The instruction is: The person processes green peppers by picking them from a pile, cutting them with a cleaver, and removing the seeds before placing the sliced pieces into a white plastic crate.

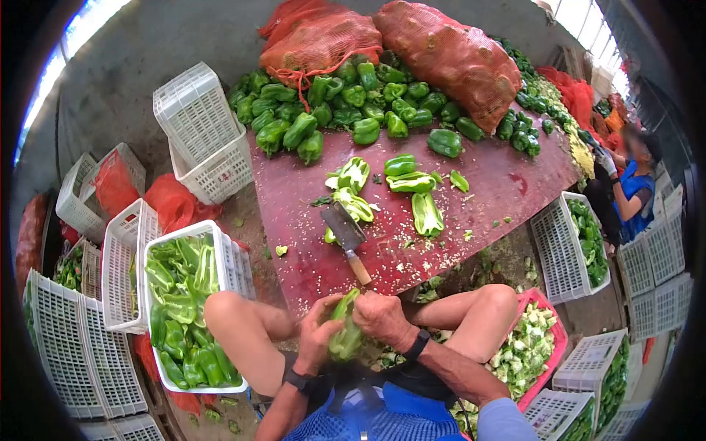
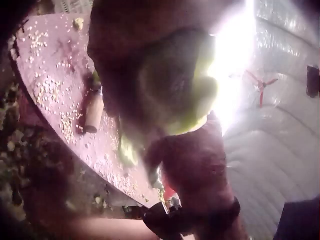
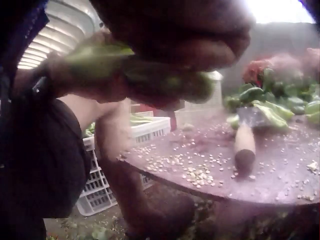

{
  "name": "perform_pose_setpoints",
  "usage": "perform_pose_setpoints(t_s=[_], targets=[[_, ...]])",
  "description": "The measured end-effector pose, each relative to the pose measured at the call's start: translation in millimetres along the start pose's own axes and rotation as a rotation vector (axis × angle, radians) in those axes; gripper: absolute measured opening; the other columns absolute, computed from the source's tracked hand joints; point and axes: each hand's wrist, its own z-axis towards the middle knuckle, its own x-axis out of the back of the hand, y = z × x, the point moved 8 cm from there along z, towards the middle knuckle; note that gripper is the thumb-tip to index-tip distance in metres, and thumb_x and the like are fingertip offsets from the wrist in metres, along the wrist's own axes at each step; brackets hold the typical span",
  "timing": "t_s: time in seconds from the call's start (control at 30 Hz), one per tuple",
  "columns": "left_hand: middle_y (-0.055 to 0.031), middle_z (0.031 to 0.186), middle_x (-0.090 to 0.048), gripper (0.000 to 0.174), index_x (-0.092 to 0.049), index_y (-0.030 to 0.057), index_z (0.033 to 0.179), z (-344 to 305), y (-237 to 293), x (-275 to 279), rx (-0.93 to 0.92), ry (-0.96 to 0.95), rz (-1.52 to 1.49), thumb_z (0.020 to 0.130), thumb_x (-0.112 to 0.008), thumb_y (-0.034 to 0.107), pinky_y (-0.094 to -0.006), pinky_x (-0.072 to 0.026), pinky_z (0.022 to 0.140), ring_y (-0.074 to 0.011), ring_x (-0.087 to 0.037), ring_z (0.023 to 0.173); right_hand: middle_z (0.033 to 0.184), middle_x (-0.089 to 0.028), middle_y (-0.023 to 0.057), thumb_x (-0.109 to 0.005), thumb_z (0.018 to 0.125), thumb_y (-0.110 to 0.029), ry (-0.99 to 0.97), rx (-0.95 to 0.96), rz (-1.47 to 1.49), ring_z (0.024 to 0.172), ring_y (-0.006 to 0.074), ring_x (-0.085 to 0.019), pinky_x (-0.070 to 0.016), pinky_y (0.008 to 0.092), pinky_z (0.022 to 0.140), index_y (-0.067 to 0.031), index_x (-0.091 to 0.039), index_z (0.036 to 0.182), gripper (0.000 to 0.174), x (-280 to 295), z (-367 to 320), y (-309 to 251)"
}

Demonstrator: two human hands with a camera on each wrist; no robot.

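Now my left hand [image 1: 316, 334] is curled round a pepper [image 1: 344, 339], over my lap by the table [image 1: 294, 198]. My right hand [image 1: 382, 320] bends beside it; I can't tell if it pinches. Maybe I'm coring it; next needs a steady pull.

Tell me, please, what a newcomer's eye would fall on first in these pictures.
The two bulging red mesh sacks at the far end stand out first, behind a heap of whole green peppers. Next comes the cleaver, lying on the reddish tabletop among cut peppers and scattered pale seeds, its wooden handle toward the near edge. By that edge, the left hand grips a light-green pepper, with the right hand close against it.
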Motion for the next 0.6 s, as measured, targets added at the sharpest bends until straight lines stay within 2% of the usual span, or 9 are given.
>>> perform_pose_setpoints(t_s=[0.03, 0.1, 0.17, 0.23, 0.3, 0.37, 0.43, 0.5, 0.6], targets=[[-0.0142, 0.132, -0.062, 0.053, -0.055, -0.0058, 0.134, 3, -5, 2, -0.001, 0.005, 0.002, 0.083, -0.059, 0.003, -0.0349, -0.0425, 0.109, -0.0230, -0.058, 0.124, 0.071, -0.057, 0.0142, -0.071, 0.082, -0.018, -0.002, 0.004, 0.004, 0.067, 0.0350, -0.064, -0.0507, 0.0452, 0.059, -0.0065, -0.057, 0.080, 0.018, 3, 0, -5], [-0.0152, 0.130, -0.063, 0.049, -0.056, -0.0063, 0.133, 3, -25, 15, 0.099, 0.115, -0.340, 0.085, -0.057, 0.004, -0.0339, -0.0464, 0.105, -0.0220, -0.060, 0.120, 0.071, -0.058, 0.0140, -0.070, 0.083, -0.019, -0.128, 0.173, 0.288, 0.064, 0.0328, -0.063, -0.0489, 0.0435, 0.055, -0.0074, -0.057, 0.079, 0.018, 10, -4, -33], [-0.0175, 0.129, -0.062, 0.049, -0.054, -0.0062, 0.134, 4, -16, 23, 0.084, 0.152, -0.315, 0.087, -0.053, 0.004, -0.0358, -0.0507, 0.102, -0.0241, -0.063, 0.117, 0.071, -0.058, 0.0143, -0.071, 0.084, -0.017, -0.284, 0.209, 0.388, 0.065, 0.0338, -0.063, -0.0491, 0.0453, 0.057, -0.0066, -0.056, 0.075, 0.020, 13, -10, -36], [-0.0196, 0.131, -0.061, 0.051, -0.050, -0.0059, 0.138, 3, -19, 25, 0.107, 0.139, -0.628, 0.089, -0.049, 0.006, -0.0395, -0.0527, 0.102, -0.0283, -0.065, 0.117, 0.070, -0.057, 0.0144, -0.069, 0.088, -0.016, -0.649, 0.147, 0.211, 0.067, 0.0359, -0.062, -0.0501, 0.0461, 0.061, -0.0053, -0.058, 0.076, 0.019, -3, -24, -19], [-0.0223, 0.135, -0.059, 0.052, -0.047, -0.0028, 0.141, 3, -23, 23, 0.084, 0.133, -0.850, 0.090, -0.047, 0.008, -0.0445, -0.0521, 0.105, -0.0345, -0.063, 0.120, 0.078, -0.065, 0.0164, -0.065, 0.093, -0.019, -0.717, 0.118, -0.159, 0.073, 0.0356, -0.066, -0.0532, 0.0437, 0.067, -0.0041, -0.068, 0.090, 0.015, -8, -30, 8], [-0.0228, 0.137, -0.057, 0.052, -0.045, -0.0008, 0.144, 1, -27, 16, 0.088, 0.176, -0.948, 0.092, -0.046, 0.008, -0.0446, -0.0512, 0.106, -0.0352, -0.062, 0.121, 0.091, -0.071, 0.0186, -0.060, 0.098, -0.024, -0.304, -0.080, 0.330, 0.082, 0.0285, -0.071, -0.0553, 0.0385, 0.075, -0.0017, -0.070, 0.113, 0.029, 8, -12, 5], [-0.0171, 0.143, -0.055, 0.054, -0.043, -0.0002, 0.148, 0, -24, 7, 0.081, 0.196, -0.694, 0.094, -0.046, 0.008, -0.0370, -0.0500, 0.104, -0.0261, -0.062, 0.120, 0.096, -0.071, 0.0226, -0.056, 0.099, -0.022, -0.361, -0.347, 0.575, 0.087, 0.0290, -0.072, -0.0555, 0.0392, 0.081, -0.0009, -0.065, 0.127, 0.036, -5, -14, 0], [-0.0118, 0.145, -0.054, 0.054, -0.038, -0.0008, 0.153, 7, -25, 1, -0.059, 0.170, -0.289, 0.101, -0.047, 0.012, -0.0305, -0.0437, 0.108, -0.0174, -0.055, 0.126, 0.098, -0.070, 0.0164, -0.058, 0.100, -0.026, -0.262, -0.362, 0.575, 0.095, 0.0221, -0.067, -0.0527, 0.0344, 0.090, 0.0036, -0.060, 0.129, 0.041, -9, -8, -18], [-0.0111, 0.146, -0.053, 0.054, -0.036, 0.0000, 0.155, 15, -20, 6, -0.097, 0.197, -0.540, 0.106, -0.047, 0.019, -0.0307, -0.0431, 0.109, -0.0160, -0.054, 0.128, 0.105, -0.069, 0.0158, -0.062, 0.099, -0.025, -0.194, -0.350, 0.669, 0.098, 0.0215, -0.066, -0.0521, 0.0342, 0.091, 0.0068, -0.058, 0.129, 0.044, -23, 9, -26]])
